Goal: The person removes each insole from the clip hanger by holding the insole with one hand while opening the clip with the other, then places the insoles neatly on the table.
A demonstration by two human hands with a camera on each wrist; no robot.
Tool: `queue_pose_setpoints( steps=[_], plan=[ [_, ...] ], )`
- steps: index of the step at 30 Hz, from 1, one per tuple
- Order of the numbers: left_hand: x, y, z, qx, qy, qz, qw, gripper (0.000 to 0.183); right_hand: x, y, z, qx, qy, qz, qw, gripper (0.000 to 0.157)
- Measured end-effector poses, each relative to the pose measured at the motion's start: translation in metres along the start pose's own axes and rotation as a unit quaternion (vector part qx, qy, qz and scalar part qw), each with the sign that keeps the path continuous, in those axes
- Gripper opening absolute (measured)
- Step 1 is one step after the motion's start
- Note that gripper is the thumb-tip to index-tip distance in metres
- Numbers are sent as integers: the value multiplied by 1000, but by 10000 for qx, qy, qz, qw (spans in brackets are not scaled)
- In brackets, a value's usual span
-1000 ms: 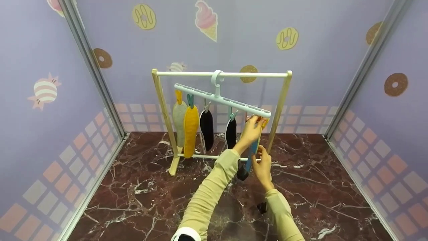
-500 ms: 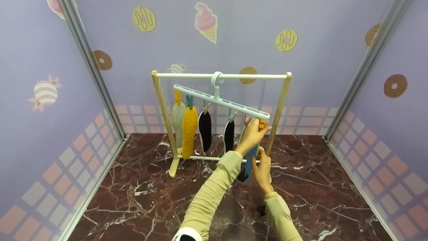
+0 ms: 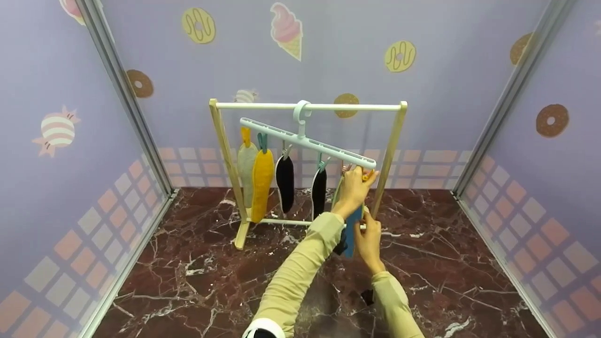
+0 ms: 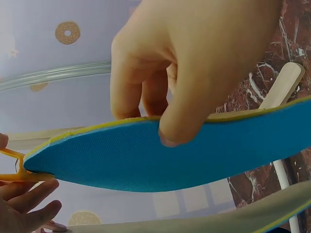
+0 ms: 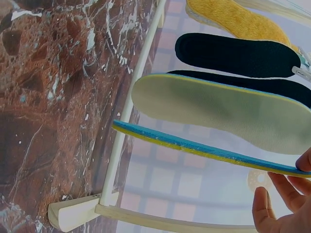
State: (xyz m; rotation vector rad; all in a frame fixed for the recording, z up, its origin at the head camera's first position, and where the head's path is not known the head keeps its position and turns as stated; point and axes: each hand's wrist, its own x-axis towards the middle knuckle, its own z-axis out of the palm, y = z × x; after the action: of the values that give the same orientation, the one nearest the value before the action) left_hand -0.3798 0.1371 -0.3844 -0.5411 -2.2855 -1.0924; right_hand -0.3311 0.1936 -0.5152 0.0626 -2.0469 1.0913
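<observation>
Grip: my right hand (image 3: 369, 237) pinches one blue insole (image 4: 112, 165) mid-length, below the hanger's (image 3: 301, 139) right end; my left hand (image 3: 354, 188) pinches its orange clip (image 4: 19, 177). Likely light, bendy foam; best held across the side edge.

We list: blue insole (image 4: 146, 170), matt, fine-ribbed cloth face over a foam-like, rougher edge; beige insole (image 5: 218, 111), matt, finely textured; yellow insole (image 3: 262, 185), rough and fuzzy; black insoles (image 3: 285, 183), matt cloth; orange clip (image 4: 22, 177) and hanger (image 3: 303, 139), smooth plastic; posts (image 3: 390, 150), bare wood, with smooth rods (image 3: 357, 107); desk (image 3: 188, 300), glossy, marble-like; wall strips (image 3: 504, 112), smooth metal, dull sheen; sleeves (image 3: 286, 281), matt, creased cloth.
</observation>
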Motion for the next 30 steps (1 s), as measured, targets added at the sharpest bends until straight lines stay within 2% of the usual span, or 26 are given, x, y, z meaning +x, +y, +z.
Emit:
queue_pose_setpoints(
  steps=[7,12,22,30],
  plan=[
    [0,5,-2,615,139,56,9980,32,-1,1,-2,98,193,-150,9997,23],
    [-1,6,-1,855,246,24,9960,33,-3,1,-2,-13,388,-371,9986,14],
    [-2,5,1,939,252,-83,9952,29,-6,1,-2,-158,605,-289,9976,7],
    [-2,4,2,811,254,-163,9962,27,-9,2,0,-66,720,-299,9969,8]
  ],
)
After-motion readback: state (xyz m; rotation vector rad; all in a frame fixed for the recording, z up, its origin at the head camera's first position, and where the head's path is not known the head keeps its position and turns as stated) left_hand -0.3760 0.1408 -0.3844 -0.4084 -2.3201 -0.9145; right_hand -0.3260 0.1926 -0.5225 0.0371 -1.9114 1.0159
